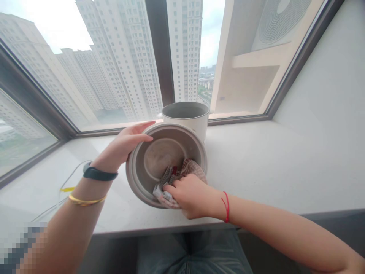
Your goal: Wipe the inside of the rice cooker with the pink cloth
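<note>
A round metal inner pot (164,156), like a rice cooker's, is tilted so its dull grey inside faces me. My left hand (128,144) grips its upper left rim, thumb over the edge and fingers behind the wall. Bunched in my right hand (192,192) is a checkered cloth (195,169), pressed against the pot's lower right inner wall. Part of the cloth hangs over the front rim. Right behind the pot stands a white rice cooker body (201,127), open at the top, its lower front partly hidden by the pot.
Everything rests on a white windowsill (251,167) with its front edge close to my legs. A dark window frame (161,49) and glass border the back. At the left lies a thin pale cord with a yellow tag (67,189), partly behind my left forearm.
</note>
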`<state>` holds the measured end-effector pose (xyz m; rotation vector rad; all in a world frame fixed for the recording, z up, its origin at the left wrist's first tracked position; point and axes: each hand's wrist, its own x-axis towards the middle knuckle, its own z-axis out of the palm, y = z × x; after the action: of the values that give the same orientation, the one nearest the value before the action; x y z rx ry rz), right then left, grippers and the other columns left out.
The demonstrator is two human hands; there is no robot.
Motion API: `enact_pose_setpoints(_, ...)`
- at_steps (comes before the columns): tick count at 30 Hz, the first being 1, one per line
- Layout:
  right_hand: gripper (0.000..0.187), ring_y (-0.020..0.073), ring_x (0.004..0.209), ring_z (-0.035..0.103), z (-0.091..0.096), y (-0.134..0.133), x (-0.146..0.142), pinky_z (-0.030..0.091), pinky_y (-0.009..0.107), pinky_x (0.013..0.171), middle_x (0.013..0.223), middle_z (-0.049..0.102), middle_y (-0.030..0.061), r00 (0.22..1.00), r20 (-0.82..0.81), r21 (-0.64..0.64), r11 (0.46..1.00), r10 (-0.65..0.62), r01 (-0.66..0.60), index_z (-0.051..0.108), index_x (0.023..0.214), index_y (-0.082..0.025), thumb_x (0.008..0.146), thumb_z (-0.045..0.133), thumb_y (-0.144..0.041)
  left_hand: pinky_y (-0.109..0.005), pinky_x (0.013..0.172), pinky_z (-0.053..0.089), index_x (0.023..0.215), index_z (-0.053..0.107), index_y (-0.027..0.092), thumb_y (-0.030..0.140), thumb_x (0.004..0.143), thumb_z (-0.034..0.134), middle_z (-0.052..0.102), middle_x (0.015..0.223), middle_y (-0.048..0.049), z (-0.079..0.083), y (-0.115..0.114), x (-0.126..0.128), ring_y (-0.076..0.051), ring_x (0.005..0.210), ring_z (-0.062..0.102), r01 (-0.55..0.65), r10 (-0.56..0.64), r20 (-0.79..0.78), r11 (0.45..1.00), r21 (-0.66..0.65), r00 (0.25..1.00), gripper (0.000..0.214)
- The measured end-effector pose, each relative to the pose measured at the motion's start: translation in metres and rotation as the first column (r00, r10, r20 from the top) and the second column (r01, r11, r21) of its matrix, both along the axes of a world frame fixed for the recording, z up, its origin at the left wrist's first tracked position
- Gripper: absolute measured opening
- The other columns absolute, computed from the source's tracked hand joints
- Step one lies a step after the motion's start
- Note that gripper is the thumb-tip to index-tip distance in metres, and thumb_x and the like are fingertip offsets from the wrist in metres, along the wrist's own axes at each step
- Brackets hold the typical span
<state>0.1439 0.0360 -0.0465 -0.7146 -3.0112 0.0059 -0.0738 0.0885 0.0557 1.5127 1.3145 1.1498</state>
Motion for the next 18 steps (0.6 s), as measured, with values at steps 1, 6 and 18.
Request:
enact_pose_setpoints(1, 0.047, 0.0237, 0.075, 0.068, 0.002, 0.0, 0.001, 0.043, 0.031, 0.062, 0.09, 0.07, 0.0096, 0.999, -0.015, -0.019, 0.999, -0.031, 0.031, 0.054, 0.118, -0.016, 0.074, 0.065, -0.024, -0.046, 0.099, 0.053, 0.128, 0.065, 0.019, 0.03, 0.064, 0.077, 0.067, 0.127, -0.0138, -0.005, -0.002, -0.001, -0.034, 0.118, 0.062, -0.095, 0.099, -0.03, 0.989, 0.115, 0.995, 0.066)
enact_pose_setpoints(6, 0.041, 0.0237, 0.079, 0.068, 0.002, -0.001, 0.006, 0.042, 0.031, 0.064, 0.093, 0.072, 0.0088, 0.98, -0.118, -0.099, 0.984, -0.161, 0.15, 0.055, 0.116, -0.018, 0.076, 0.062, -0.026, -0.051, 0.096, 0.052, 0.147, 0.047, 0.017, 0.057, 0.085, 0.064, 0.064, 0.123, -0.0159, -0.066, -0.057, 0.014, -0.032, 0.103, 0.065, -0.533, 0.608, -0.16, 0.772, 0.347, 0.777, 0.076)
enact_pose_setpoints(18, 0.073, 0.0289, 0.093, 0.067, -0.012, -0.001, 0.015, 0.047, 0.036, 0.078, 0.107, 0.071, 0.0133, 0.984, -0.13, -0.108, 0.988, -0.124, 0.111, 0.056, 0.133, -0.019, 0.077, 0.067, -0.065, -0.042, 0.123, 0.026, 0.155, 0.036, 0.02, 0.041, 0.096, 0.053, 0.046, 0.155, -0.0123, -0.113, -0.085, 0.033, -0.028, 0.144, 0.041, -0.408, 0.464, -0.1, 0.847, 0.34, 0.88, 0.064)
